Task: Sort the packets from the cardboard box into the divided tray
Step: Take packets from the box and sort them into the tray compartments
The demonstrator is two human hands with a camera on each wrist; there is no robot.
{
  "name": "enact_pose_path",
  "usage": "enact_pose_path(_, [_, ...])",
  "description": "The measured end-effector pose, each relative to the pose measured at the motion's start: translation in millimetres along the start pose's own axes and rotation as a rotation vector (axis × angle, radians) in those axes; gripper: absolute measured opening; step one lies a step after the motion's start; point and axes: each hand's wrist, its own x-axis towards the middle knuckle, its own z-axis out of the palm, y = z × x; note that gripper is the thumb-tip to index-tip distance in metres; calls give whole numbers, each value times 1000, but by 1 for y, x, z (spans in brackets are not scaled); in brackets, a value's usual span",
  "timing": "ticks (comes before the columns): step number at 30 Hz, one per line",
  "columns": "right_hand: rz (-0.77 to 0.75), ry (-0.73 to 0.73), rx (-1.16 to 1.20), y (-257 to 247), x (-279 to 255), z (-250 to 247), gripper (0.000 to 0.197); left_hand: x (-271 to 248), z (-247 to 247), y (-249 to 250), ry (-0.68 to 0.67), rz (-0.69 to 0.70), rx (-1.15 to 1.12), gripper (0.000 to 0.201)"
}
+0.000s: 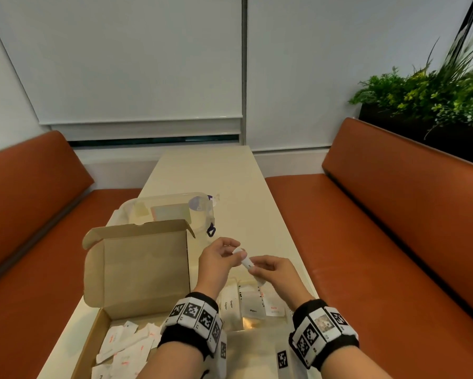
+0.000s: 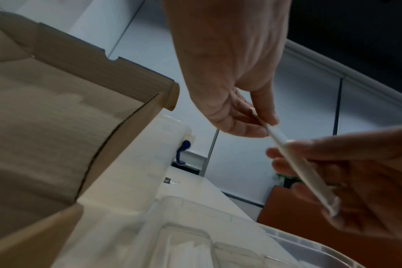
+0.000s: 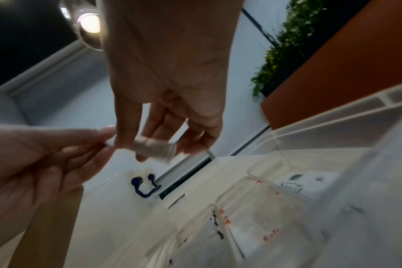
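1. Both hands were raised above the table [image 1: 229, 170], between the cardboard box [image 1: 137, 269] and the divided tray [image 1: 238, 318]. One white packet [image 1: 245, 260] was held in the air between them, clear of both containers.
2. The left hand [image 1: 216, 262] pinched one end of the packet between thumb and fingertips; its other fingers were curled loosely. In the left wrist view the packet [image 2: 294, 161] appeared edge-on, as a thin strip running from the left hand [image 2: 230, 72] to the right.
3. The right hand [image 1: 273, 272] gripped the other end, its fingers curled round the packet. In the right wrist view the packet [image 3: 154, 146] lay across the fingers of the right hand [image 3: 172, 72]. Its printing could not be read in any view.
4. The box stood open, lid upright, on the person's left. Loose packets [image 1: 128, 346] with red print remained on its floor.
5. The tray was clear plastic and lay below and between the wrists. Packets marked "Sugar" [image 1: 231, 306], "Pepper" [image 1: 253, 310] and one in red print [image 1: 275, 309] lay in adjacent compartments.
6. Step in hand, as judged: a packet had been drawn from the box and was being identified or passed from hand to hand.
7. The next move would call for reading its label, releasing one hand, and lowering the packet into the matching compartment. Many packets remained, so the task appeared far from complete.
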Motion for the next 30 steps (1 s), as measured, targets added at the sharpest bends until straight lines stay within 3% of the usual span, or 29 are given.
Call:
enact_pose_path(4, [-31, 35, -14, -3, 2, 3, 8, -6, 7, 1, -15, -37, -34, 22])
enact_pose_path(8, [-36, 93, 217, -4, 4, 2, 9, -16, 6, -3, -134, -235, -22, 29])
enact_pose_path(11, [-10, 121, 382, 0, 5, 0, 10, -22, 5, -4, -144, -230, -103, 16])
enact_pose_path(16, [27, 104, 538, 3, 4, 2, 14, -23, 3, -2, -202, -266, -86, 24])
enact_pose_path(19, [48, 95, 563, 3, 1, 4, 9, -24, 4, -1, -169, -202, -97, 17])
enact_pose_path(21, [51, 120, 572, 4, 0, 2, 20, -22, 1, 2, -87, -94, 2, 7])
enact_pose_path(24, [64, 201, 500, 6, -2, -1, 33, -15, -7, 7, 0, 51, 191, 11])
enact_pose_path(28, [47, 258, 295, 8, -6, 0, 35, -12, -15, 6, -49, 83, 347, 13])
enact_pose_path(30, [-15, 211, 131, 3, -8, 2, 30, -13, -19, 3, -90, 52, 341, 10])
